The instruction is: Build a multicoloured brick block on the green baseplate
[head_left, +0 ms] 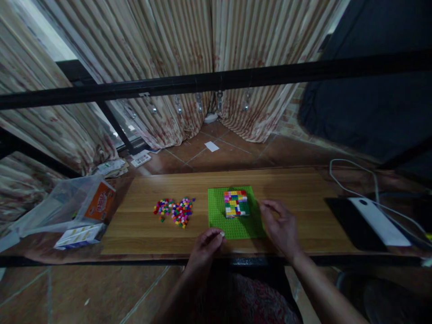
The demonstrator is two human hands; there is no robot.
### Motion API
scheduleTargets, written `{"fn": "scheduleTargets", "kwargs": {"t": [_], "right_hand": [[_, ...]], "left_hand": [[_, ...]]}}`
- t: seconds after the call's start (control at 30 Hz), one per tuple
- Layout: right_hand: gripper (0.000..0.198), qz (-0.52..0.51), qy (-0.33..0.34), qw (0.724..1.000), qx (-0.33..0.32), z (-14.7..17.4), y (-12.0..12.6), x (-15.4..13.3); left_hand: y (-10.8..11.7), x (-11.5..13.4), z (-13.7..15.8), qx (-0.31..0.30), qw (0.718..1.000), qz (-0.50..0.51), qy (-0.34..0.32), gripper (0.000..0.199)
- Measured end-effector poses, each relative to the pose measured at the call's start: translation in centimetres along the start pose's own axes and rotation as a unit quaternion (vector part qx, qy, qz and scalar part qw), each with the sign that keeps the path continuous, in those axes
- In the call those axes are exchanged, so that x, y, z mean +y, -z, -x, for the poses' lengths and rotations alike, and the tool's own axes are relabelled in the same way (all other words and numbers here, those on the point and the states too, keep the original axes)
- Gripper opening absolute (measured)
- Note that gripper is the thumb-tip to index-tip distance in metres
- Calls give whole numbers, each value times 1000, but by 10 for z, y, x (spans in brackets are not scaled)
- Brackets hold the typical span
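Observation:
A green studded baseplate lies on the wooden board, carrying a low block of multicoloured toy bricks. At the plate's front left corner is my left hand, thumb and forefinger pinched on a small white brick. My right hand hovers by the plate's right edge, its fingers curled and the tips close together near the brick block. Whether anything sits between those tips is too small to tell. Left of the plate, a loose pile of small coloured bricks is spread on the board.
The wooden board rests behind a black bar. Right of it lie a black-and-white flat object and a white cable. To the left are a clear plastic bag with an orange label and a white-and-blue box. Another black bar crosses beyond.

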State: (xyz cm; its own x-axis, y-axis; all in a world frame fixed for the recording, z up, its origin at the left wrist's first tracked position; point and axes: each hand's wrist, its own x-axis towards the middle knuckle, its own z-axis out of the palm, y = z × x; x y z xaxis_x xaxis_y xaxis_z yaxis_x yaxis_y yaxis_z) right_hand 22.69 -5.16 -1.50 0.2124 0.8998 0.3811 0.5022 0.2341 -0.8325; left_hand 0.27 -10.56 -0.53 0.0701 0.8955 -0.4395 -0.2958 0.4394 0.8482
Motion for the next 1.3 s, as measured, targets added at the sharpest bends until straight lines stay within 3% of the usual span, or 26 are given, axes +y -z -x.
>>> {"fn": "scheduleTargets", "kwargs": {"t": [0.1, 0.17, 0.33, 0.6, 0.77, 0.83, 0.93, 1.07, 1.3], "right_hand": [[20, -60, 39, 985, -157, 21, 1, -51], [20, -78, 33, 974, -210, 35, -2, -69], [15, -100, -4, 979, -179, 55, -12, -67], [16, -63, 32, 977, -200, 54, -11, -61], [17, -39, 40, 980, -192, 46, -17, -52], [17, -19, 51, 983, -175, 36, -21, -46], [18, 21, 67, 989, -129, 12, -29, -37], [19, 88, 86, 986, -109, -22, -43, -25], [16, 102, 77, 983, -135, -39, -63, -12]], "left_hand": [[-17, -4, 1, -43, 995, 86, 38, 40], [-23, -3, 2, -68, 990, 118, 42, 38], [-31, -1, 7, -95, 983, 148, 51, 37], [-34, 2, 5, -82, 969, 201, 114, 36], [-36, 3, -6, -107, 973, 162, 127, 42], [-36, 3, -13, -84, 985, 124, 91, 43], [-32, 5, -34, 8, 999, 41, -16, 40], [-21, 10, -74, 102, 988, -49, -110, 26], [-18, 17, -110, 77, 977, -94, -172, 16]]}}
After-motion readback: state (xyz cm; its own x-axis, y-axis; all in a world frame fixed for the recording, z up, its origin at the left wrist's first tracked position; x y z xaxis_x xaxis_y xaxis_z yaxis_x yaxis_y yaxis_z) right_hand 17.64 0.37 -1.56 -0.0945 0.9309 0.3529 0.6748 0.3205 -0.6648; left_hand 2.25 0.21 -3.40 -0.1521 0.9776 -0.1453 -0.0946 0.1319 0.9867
